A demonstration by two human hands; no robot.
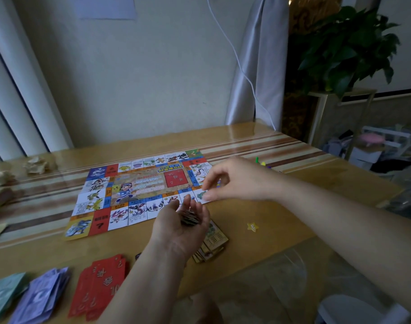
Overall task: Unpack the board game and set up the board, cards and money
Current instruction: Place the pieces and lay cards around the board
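The colourful game board [139,190] lies unfolded flat on the wooden table [305,183]. My left hand [183,228] is cupped palm up near the board's near right edge, holding a small dark stack of pieces [190,217]. My right hand [234,181] hovers over the board's right corner, its fingertips pinching a small white card [205,198]. Under my left hand lies a pile of gold-edged cards [213,244]. Red cards [101,284], purple money [43,298] and teal money [3,293] lie in stacks at the near left.
A yellow star token [253,226] lies right of the cards. Small coloured pawns [260,162] stand beyond my right hand. Crumpled paper [38,164] sits at the far left. Clear plastic wrap [281,277] hangs off the table's near edge. A potted plant [347,50] stands at the right.
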